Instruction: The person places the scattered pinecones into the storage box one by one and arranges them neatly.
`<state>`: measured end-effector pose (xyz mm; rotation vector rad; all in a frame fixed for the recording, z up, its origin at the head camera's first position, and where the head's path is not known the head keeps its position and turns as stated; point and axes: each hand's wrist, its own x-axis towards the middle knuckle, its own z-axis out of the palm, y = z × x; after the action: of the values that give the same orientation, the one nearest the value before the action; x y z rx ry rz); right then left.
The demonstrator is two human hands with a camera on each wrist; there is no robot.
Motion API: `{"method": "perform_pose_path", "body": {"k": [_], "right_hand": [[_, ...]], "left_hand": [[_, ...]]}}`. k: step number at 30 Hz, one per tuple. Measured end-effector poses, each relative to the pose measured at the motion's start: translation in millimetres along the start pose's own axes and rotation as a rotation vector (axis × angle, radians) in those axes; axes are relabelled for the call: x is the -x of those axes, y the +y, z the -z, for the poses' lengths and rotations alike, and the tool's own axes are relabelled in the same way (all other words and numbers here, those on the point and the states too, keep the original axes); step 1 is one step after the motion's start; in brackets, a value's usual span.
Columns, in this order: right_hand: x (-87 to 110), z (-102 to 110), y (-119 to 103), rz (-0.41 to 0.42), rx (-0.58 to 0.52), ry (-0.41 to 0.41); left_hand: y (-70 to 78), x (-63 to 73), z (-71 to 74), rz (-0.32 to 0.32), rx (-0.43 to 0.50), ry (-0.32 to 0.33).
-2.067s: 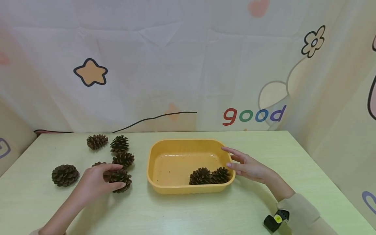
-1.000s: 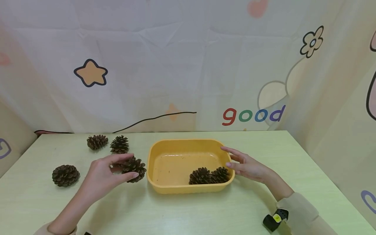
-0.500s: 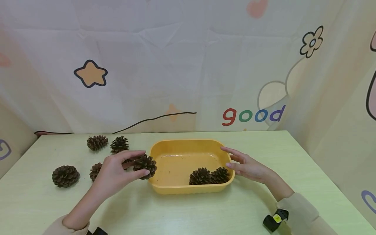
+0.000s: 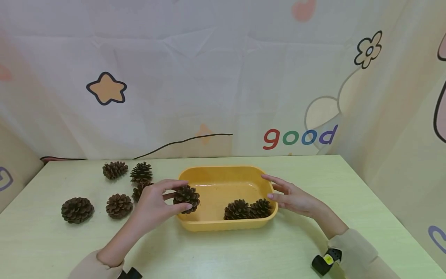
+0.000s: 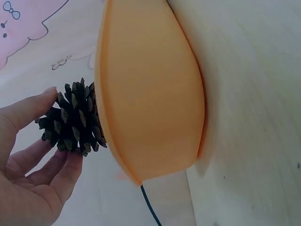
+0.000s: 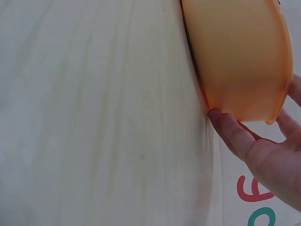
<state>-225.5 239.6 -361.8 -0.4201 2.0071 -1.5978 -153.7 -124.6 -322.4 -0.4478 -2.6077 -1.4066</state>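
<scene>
My left hand [image 4: 153, 203] pinches a brown pine cone [image 4: 187, 199] between thumb and fingers, above the left part of a yellow plastic tub [image 4: 209, 225]. In the left wrist view the held pine cone [image 5: 73, 117] is just past the tub's rim, partly hidden by its wall. At the tub's right end, my right hand [image 4: 296, 198] rests with extended fingers against the side and rim. Its fingers [image 6: 235, 134] touch the outer wall low down in the right wrist view. Two pine cones [image 4: 237, 210] lie inside the tub, at the front right.
Several loose pine cones stay on the left of the pale table [image 4: 223, 255], among them one at the far left [image 4: 77, 210] and one near the back edge [image 4: 141, 173]. Another pine cone [image 4: 138, 190] is partly behind my left hand. A printed curtain [image 4: 195, 85] hangs behind.
My left hand has taken a pine cone from the left group, lifted it and carried it right over the tub's left rim. My right hand has stayed at the tub's right end.
</scene>
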Motion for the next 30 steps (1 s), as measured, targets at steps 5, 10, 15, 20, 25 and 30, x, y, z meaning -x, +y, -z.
{"method": "perform_pose_path", "body": {"k": [5,10,15,20,25,30], "right_hand": [[0.0,0.5,0.7,0.01,-0.007,-0.01],[0.3,0.6,0.5,0.017,-0.009,-0.013],[0.4,0.1,-0.4,0.014,-0.013,-0.011],[0.3,-0.8,-1.1,0.0,-0.013,-0.002],[-0.1,-0.9,-1.0,-0.007,-0.006,0.007],[0.0,-0.3,-0.7,-0.009,0.005,0.009]], "left_hand": [[-0.5,-3.9,-9.7,-0.01,-0.046,-0.007],[-1.9,-5.4,-19.0,-0.009,-0.064,-0.021],[-4.0,-7.3,-27.4,-0.006,-0.065,-0.038],[-6.2,-10.0,-33.7,-0.021,-0.043,-0.064],[-7.9,-14.6,-40.3,-0.051,-0.028,-0.097],[-7.2,-19.8,-47.1,-0.043,-0.025,-0.148]]}}
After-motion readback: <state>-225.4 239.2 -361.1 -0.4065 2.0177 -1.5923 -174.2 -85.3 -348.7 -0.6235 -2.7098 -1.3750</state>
